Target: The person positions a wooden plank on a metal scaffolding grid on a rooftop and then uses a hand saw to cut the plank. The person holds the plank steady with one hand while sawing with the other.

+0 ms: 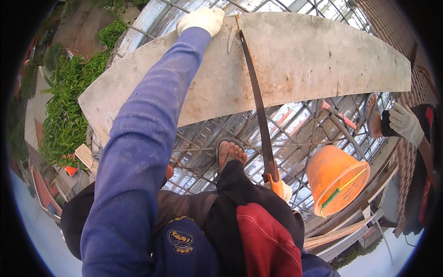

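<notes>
A wide, pale, stained board (295,60) stretches across the view in front of me. My left hand (201,21), in a whitish glove, is closed on its far edge; the fingertips are hidden. A handsaw (260,106) with a long dark toothed blade crosses the board, its tip close to the far edge beside my left hand. My right hand (286,192), gloved and mostly hidden behind my leg, grips the saw's orange handle (276,185) at the near end. Whether the teeth are cutting into the board I cannot tell.
Crossed metal rebar (203,127) lies under the board and my sandalled foot. An orange bucket (330,171) holding a green-handled tool is at the right. Beyond it are an orange-handled tool (339,115) and another person's gloved hand (406,123). Leafy plants (69,108) grow at the left.
</notes>
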The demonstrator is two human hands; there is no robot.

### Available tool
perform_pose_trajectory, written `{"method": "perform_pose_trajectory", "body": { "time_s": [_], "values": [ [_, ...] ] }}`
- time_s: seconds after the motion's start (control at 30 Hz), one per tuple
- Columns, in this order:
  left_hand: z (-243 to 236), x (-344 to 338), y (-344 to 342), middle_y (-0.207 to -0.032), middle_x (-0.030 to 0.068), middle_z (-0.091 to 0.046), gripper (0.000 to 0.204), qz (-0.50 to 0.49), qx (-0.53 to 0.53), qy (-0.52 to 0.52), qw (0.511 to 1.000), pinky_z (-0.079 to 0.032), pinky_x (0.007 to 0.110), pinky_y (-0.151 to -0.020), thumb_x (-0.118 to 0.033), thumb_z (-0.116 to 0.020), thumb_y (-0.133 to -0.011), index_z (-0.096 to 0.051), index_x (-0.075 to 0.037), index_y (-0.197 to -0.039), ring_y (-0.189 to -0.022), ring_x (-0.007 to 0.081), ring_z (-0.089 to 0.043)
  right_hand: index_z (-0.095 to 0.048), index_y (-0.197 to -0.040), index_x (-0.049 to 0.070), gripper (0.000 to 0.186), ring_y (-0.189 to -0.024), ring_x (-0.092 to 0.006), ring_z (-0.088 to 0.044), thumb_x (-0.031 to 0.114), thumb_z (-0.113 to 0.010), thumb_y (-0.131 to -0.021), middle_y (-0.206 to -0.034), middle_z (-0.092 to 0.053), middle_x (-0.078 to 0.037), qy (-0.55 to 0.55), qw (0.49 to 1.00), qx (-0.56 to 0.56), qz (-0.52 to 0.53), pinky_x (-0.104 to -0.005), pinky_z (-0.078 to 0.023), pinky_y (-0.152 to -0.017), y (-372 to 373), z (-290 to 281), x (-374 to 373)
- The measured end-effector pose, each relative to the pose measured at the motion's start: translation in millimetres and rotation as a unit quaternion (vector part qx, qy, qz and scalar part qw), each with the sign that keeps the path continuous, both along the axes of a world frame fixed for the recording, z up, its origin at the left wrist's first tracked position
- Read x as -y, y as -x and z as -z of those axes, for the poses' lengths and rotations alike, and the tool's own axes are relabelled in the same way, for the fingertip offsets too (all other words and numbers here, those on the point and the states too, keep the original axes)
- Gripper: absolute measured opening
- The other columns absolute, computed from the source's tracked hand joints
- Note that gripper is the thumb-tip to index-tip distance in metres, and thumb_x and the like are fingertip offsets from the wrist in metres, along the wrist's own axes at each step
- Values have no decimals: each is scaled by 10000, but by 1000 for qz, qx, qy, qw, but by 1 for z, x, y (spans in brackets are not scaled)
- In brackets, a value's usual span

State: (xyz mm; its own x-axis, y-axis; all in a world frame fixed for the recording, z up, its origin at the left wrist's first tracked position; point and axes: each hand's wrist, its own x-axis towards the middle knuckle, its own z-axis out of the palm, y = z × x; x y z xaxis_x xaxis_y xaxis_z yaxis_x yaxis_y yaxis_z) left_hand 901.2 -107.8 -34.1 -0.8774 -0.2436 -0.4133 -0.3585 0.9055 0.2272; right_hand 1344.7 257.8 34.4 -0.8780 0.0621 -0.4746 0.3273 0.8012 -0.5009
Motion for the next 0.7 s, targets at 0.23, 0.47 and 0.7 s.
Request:
{"method": "perform_pose_trajectory", "body": {
  "time_s": [0.23,0.47,0.7],
  "values": [
    [0,4,2,-1556,248,-657,715,-7,16,14,1000,-445,568,-1226,-482,-307,-1099,-699,-34,-1495,-1444,437,-624,-705,-979,-10,163,-604,-304,-611,130,-779,-938,-752,-674,-162,282,946,-152,60,-380,-533,-642,188,25,99],
    [72,14,2,-1565,171,-644,508,172,-203,91,960,-499,654,-1144,-431,-420,-1152,-575,-308,-1621,-1337,447,-675,-810,-1289,116,336,-819,-280,-828,169,-802,-957,-909,-823,-137,-80,988,89,-100,-387,-615,-742,26,-22,7],
    [10,-14,6,-1525,257,-677,730,-1,-19,28,999,-444,569,-1221,-498,-312,-1086,-710,-26,-1476,-1428,452,-631,-723,-969,18,157,-682,-398,-715,147,-797,-919,-780,-694,-186,205,967,-152,2,-409,-551,-632,165,11,69]
  ]
}}
